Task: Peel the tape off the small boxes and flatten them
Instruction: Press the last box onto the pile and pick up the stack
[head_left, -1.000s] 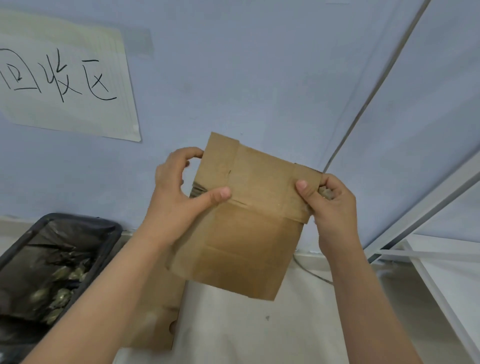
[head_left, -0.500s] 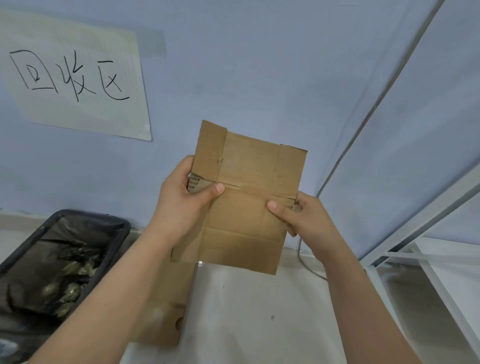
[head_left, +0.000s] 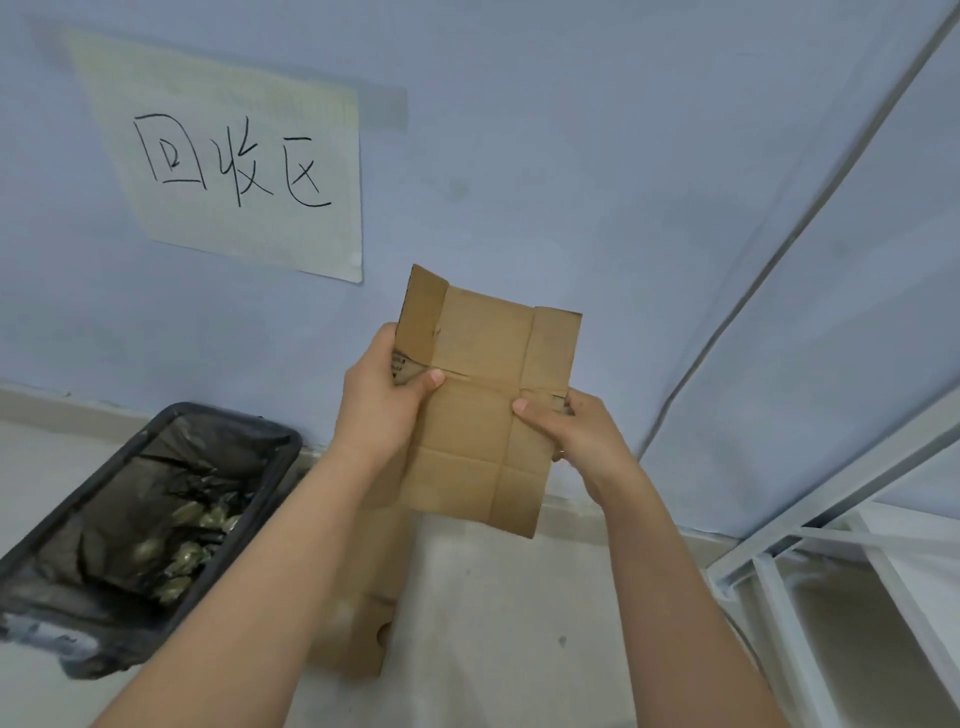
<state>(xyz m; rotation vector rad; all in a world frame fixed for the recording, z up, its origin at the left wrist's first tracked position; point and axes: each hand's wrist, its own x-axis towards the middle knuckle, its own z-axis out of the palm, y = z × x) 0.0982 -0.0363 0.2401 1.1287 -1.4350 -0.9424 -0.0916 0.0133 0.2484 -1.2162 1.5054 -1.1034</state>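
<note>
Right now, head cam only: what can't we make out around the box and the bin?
- Back face of the flattened box: turned away; leftover tape cannot be told.
- Fingers of the left hand and right hand: hidden behind the box, only thumbs show.
- Cardboard on the floor: partly covered by the left forearm.
- Bin: lower left cut off by the frame edge; contents too dark and blurred to name.

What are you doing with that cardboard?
A person is holding a small cardboard box that is already pressed flat, up in front of a blue wall. The left hand grips its left edge and the right hand grips its right edge, thumbs on the front. Below, more flat cardboard lies on the floor, beside a black bin with crumpled scraps inside. A paper sign hangs on the wall.
</note>
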